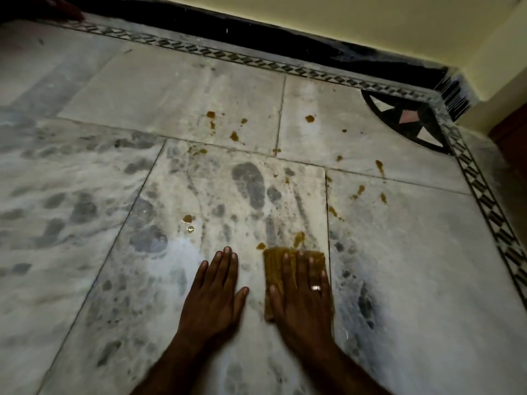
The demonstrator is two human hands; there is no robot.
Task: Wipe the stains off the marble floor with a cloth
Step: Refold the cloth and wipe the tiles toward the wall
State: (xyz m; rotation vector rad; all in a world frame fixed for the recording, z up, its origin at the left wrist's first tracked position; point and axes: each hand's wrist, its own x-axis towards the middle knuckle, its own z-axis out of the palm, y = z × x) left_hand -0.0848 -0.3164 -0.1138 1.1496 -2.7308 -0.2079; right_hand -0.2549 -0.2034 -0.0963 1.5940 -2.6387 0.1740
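A folded yellow-brown cloth [274, 273] lies flat on the grey-white marble floor [399, 266]. My right hand [302, 295], with a ring on one finger, presses down on the cloth with straight, spread fingers. My left hand [215, 292] rests flat on the bare floor just left of the cloth, fingers straight. Brown stains [234, 135] dot the slabs ahead, with one smear [299, 238] right at the cloth's far edge. A small brown spot with a clear droplet [188, 219] lies to the front left.
A patterned black-and-white inlay border [256, 61] runs along the far side and down the right. A black corner motif [407, 118] sits at the far right. Behind it are a black skirting [285, 35] and a yellow wall [370, 15].
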